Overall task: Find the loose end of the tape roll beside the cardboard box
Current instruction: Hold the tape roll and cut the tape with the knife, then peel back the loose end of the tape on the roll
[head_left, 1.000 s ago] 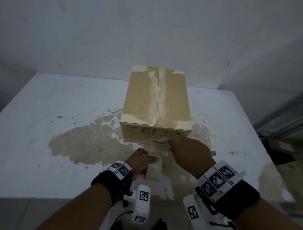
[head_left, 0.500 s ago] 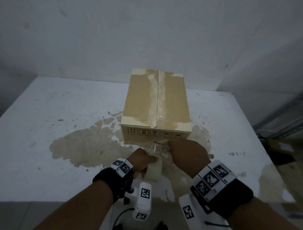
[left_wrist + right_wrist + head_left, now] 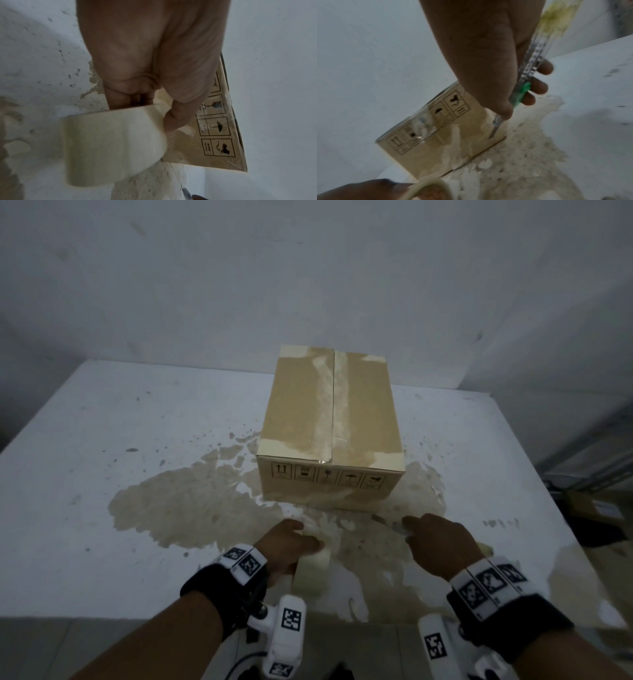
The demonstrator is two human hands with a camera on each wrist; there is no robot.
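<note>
The pale tape roll [image 3: 312, 571] stands on edge on the white table [image 3: 102, 491], just in front of the brown cardboard box [image 3: 329, 422]. My left hand [image 3: 287, 546] grips the tape roll [image 3: 111, 146], fingers inside the core and thumb on the outer face. My right hand [image 3: 438, 539] is a hand's width to the right of the roll. It holds a utility knife [image 3: 529, 70] with a clear handle and green slider, its blade [image 3: 494, 125] pointing at the box [image 3: 440, 142]. The loose end of the tape is not clearly visible.
A large tan stain [image 3: 178, 505] spreads over the table around the box's front. The box's top seam is taped. Walls stand close behind the table; its near edge is under my wrists. Dark clutter [image 3: 596, 508] lies on the floor to the right.
My right hand, with the knife, has moved right and back from the box front, away from the roll. My left hand stays on the roll, drawn slightly nearer.
</note>
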